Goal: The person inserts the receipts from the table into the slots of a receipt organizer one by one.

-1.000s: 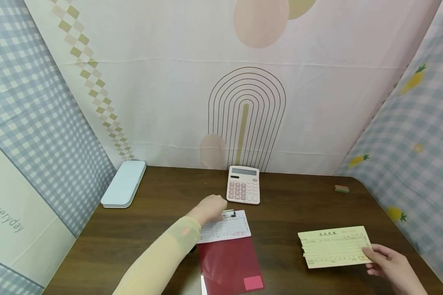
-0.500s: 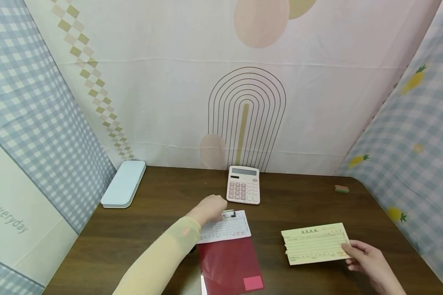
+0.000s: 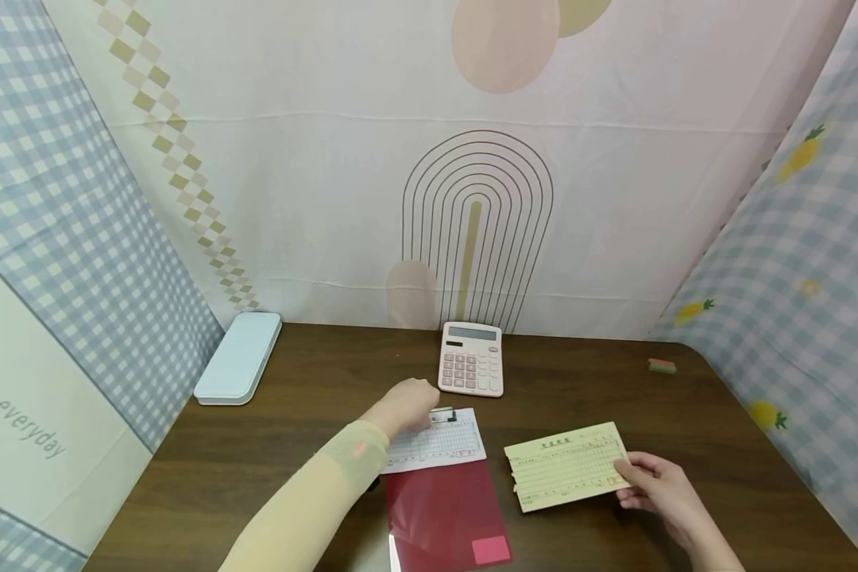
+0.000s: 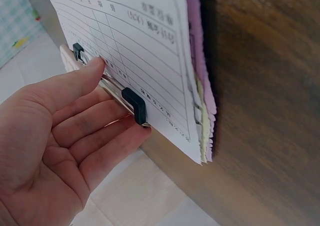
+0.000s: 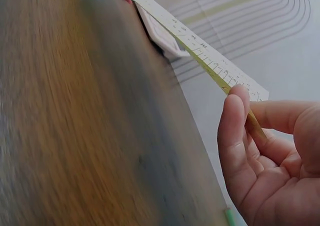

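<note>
A dark red clipboard (image 3: 443, 508) lies at the front middle of the table, a white printed form (image 3: 439, 443) at its top end. In the left wrist view, the metal clip (image 4: 134, 105) has black ends, and pink and yellow sheets (image 4: 204, 101) show under the white form. My left hand (image 3: 409, 403) grips the clip end, thumb on top and fingers beneath. To the right, my right hand (image 3: 658, 483) pinches a yellow printed form (image 3: 568, 469) by its right edge. That form is held above the table, its left edge just right of the clipboard.
A pale pink calculator (image 3: 471, 359) lies behind the clipboard, near the back curtain. At the back left is a light blue flat case (image 3: 240, 357). A small pink-and-green block (image 3: 662, 366) sits at the back right. Patterned curtains (image 3: 314, 175) enclose the table (image 3: 314, 373).
My right hand has carried the yellow form leftward, closer to the clipboard, and the form has tilted slightly. My left hand and the clipboard stay where they were.
</note>
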A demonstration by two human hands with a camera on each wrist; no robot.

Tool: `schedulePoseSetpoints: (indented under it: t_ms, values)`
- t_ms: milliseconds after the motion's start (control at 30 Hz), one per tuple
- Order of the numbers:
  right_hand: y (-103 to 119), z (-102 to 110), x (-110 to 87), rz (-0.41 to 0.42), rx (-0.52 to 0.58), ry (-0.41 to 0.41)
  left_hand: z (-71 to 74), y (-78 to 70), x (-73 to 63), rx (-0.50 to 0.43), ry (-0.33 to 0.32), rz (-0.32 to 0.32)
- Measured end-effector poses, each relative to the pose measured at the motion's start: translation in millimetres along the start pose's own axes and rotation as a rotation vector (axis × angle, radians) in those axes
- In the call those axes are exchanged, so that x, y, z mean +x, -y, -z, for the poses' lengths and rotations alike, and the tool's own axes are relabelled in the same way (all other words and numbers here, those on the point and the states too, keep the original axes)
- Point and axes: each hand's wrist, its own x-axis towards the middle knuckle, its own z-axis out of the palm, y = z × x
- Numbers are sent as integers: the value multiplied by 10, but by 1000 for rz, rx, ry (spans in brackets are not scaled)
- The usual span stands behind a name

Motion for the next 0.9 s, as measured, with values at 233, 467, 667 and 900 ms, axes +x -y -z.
schedulePoseSetpoints:
  t_ms: [233,467,667,900]
  values:
    - [22,-159,53,27,-8,58,4,7,6,-21,-4,11]
    - [37,-365,127,56,-28,132,-3,5,12,-23,1,17]
    - [54,-539,183,75,-4,171,3,-4,9,-18,16,26]
    - [77,-739,237,84,51,223,12,-11,10,-31,31,33]
